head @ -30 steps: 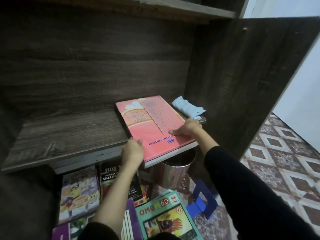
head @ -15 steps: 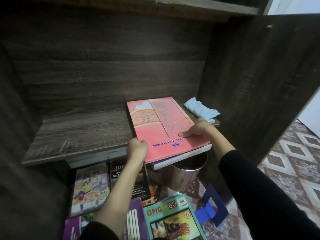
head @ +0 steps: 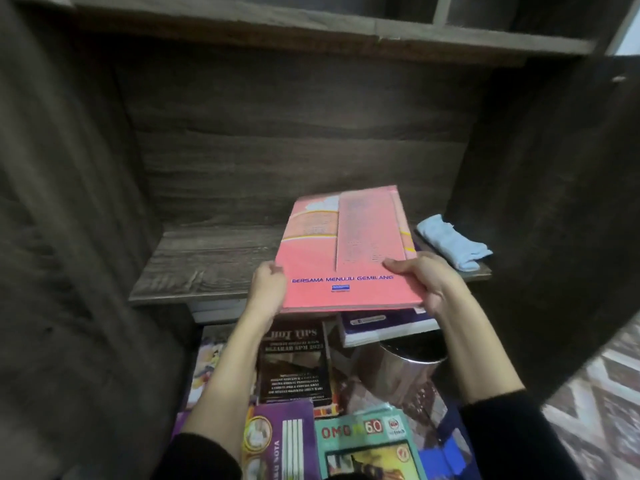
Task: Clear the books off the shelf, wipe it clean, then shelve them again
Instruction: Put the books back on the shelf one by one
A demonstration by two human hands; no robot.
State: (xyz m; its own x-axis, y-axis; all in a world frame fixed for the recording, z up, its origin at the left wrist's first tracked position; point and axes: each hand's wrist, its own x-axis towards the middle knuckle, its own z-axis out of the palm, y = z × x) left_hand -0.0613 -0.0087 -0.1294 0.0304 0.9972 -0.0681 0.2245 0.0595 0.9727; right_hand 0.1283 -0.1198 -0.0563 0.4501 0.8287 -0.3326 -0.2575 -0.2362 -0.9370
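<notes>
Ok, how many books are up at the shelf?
2: pink book on top, gripped by left hand and right hand; purple book beneath, jutting past the shelf. Others may be hidden.

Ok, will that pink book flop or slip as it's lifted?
Probably fairly stiff: the pink book spans flat between left hand and right hand, no sag. Looks thin, so likely light. Its smooth cover could slide off the book beneath.

Shelf (head: 207, 261) bears a blue cloth (head: 452, 242) at right and books (head: 346, 258) overhanging its near edge; more books (head: 294, 368) cover the floor (head: 606, 393).

dim, motion-blurred; edges warped, shadowed
</notes>
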